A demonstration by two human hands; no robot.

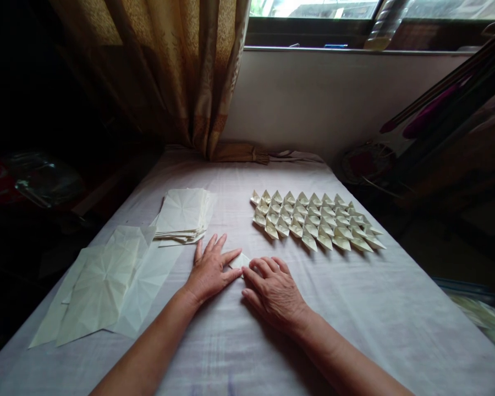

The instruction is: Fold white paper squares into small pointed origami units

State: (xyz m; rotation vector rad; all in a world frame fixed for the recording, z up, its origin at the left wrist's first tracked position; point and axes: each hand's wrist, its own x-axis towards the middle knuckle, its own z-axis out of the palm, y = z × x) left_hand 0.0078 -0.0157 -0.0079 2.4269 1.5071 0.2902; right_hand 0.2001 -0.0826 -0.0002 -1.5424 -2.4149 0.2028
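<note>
So there's a little folded paper (240, 260) sitting right between the two hands, flat on the cloth-covered counter (251, 352), around the middle. Left hand (213, 268) is spread pretty wide, palm down, with the thumb and pointer finger at the left side of the paper. That grip is open, so it's more resting on the piece than grabbing it. Right hand (275, 291) has its fingers bent, and the tips come in at the right side of the paper. Can't tell if that grip has actually pinched the edge or is just touching it, because the fingers cover that bit.

Just past the left hand there's a messy stack of squarish sheets (182, 212), with star-like creases on the top one. Nearer and further left are some bigger loose sheets (107, 275), overlapping each other, with the same kind of creases.

Over on the right, beyond the right hand, a bunch of pointy boat-shaped paper pieces (313, 220) are set out close together in rows, all cream colored. At the far end, a gold-brown curtain (181, 71) hangs down to the cloth, left of a window (313, 9).
</note>
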